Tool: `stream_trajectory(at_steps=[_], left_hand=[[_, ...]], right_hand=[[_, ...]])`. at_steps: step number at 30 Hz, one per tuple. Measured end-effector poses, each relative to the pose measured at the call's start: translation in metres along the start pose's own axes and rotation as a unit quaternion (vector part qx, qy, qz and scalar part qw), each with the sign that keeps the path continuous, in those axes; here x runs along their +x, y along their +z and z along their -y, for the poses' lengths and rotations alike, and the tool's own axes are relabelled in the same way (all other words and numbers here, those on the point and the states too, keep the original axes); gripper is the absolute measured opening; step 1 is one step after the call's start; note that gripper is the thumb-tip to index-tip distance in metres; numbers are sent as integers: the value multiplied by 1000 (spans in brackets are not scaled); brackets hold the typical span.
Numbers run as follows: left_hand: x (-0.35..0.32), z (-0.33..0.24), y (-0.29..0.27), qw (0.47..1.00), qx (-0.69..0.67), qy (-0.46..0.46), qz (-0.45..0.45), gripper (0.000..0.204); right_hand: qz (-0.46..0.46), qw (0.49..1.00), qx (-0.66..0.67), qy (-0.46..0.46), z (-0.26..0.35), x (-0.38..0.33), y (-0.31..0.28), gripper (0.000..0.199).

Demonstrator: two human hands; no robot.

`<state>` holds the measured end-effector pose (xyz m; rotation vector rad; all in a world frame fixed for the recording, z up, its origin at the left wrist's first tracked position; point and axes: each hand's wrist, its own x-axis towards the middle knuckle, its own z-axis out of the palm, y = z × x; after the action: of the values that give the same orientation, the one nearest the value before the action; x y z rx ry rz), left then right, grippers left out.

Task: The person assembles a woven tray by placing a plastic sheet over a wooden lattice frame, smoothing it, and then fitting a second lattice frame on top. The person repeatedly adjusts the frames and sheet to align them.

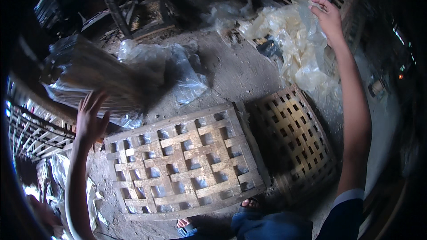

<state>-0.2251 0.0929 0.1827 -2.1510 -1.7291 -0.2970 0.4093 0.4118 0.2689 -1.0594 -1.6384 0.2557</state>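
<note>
High at the right, my right hand [328, 18] pinches the top edge of a crumpled, yellowish clear plastic sheet [300, 40]. The sheet trails from my fingers down onto the ground. My left hand [90, 120] is open, its fingers apart and holding nothing. It hovers by the near corner of a woven bamboo crate [184, 149], in front of a dusty bundle of plastic sheeting [89, 71]. The crate lies before my feet, its flat slatted lattice facing up, and pale plastic shows through the gaps.
A second woven bamboo crate [302, 129] stands tilted at the right, close to the first. Loose clear plastic [184, 73] lies on the dirt floor [240, 75]. A wooden frame [129, 9] stands at the back, and a slatted bamboo rack [33, 129] at the left.
</note>
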Motion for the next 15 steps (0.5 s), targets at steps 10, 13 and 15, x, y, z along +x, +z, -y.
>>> stream_trajectory(at_steps=[10,13,15], left_hand=[[92,-81,65,779,-575,-242,-65,64],[67,-98,71,655,-675,-339,11,72],[59,-106,82,559,-753,-348,17,63]], right_hand=[[175,934,310,19,204,49,14,36],[252,860,443,-35,267,22,58,21],[307,807,499,-76,282,44,72,16]])
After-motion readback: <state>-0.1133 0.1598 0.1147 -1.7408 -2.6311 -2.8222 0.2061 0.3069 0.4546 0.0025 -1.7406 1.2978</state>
